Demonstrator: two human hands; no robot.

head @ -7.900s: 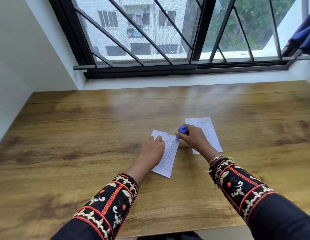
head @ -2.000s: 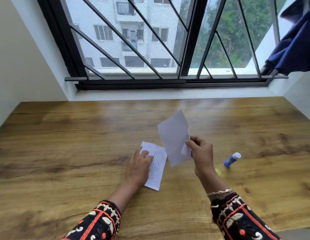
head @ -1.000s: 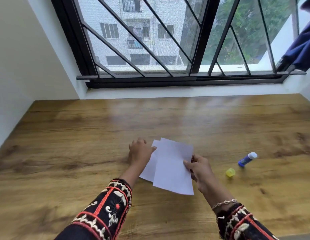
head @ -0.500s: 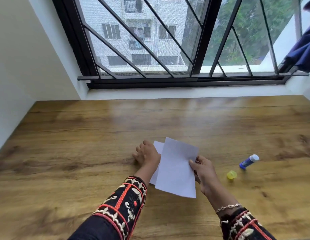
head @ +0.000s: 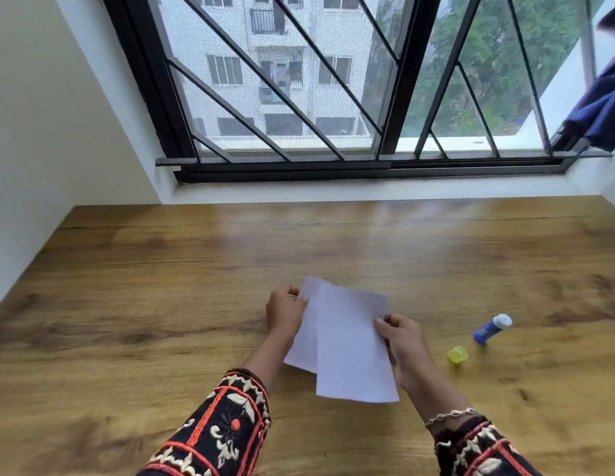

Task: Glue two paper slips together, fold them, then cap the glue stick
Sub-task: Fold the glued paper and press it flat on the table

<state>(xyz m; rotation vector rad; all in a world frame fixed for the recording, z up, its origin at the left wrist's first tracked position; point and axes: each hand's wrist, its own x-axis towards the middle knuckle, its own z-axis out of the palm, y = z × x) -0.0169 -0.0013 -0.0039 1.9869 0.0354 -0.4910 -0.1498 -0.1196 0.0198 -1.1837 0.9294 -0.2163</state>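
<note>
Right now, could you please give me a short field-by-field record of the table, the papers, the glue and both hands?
Surface: brown wooden table
Papers: upper white paper slip overlapping lower white paper slip
Left hand: grips lower slip's left edge
Right hand: pinches upper slip's right edge
Glue: blue glue stick lying uncapped, right of the papers
Cap: small yellow plastic cap on table, apart from the stick
Task state: slips not yet folded; stick not capped

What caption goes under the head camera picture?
Left hand and right hand hold two overlapping paper slips at a wooden table; uncapped glue stick and yellow cap lie nearby.
</note>
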